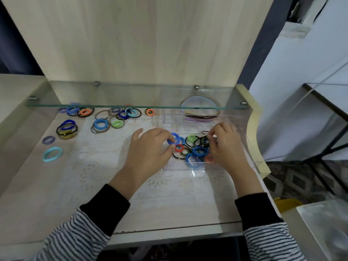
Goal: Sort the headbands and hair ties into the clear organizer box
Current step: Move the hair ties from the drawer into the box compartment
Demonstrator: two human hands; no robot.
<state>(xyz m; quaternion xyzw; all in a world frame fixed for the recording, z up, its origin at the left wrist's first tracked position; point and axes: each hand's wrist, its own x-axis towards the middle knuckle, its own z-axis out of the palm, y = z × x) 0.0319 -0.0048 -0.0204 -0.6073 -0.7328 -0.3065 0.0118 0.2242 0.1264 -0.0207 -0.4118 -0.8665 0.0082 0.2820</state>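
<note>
The clear organizer box (183,167) stands on the table at the right. Its near compartment holds several hair ties (195,149) in blue, green, black and red. The far compartment holds several headbands (200,110), seen through the glass shelf. My left hand (150,149) pinches a blue hair tie (174,140) at the box's left edge. My right hand (226,146) is over the near compartment, and its fingers pinch a dark hair tie (206,137). Several loose hair ties (105,119) lie on the table at the left and under the shelf.
A glass shelf (131,106) on metal pins crosses the back, low over the table. A light blue tie (52,153) and a striped purple tie (48,139) lie at the far left. A lace mat (150,185) covers the table's middle. The table's edge curves at the right.
</note>
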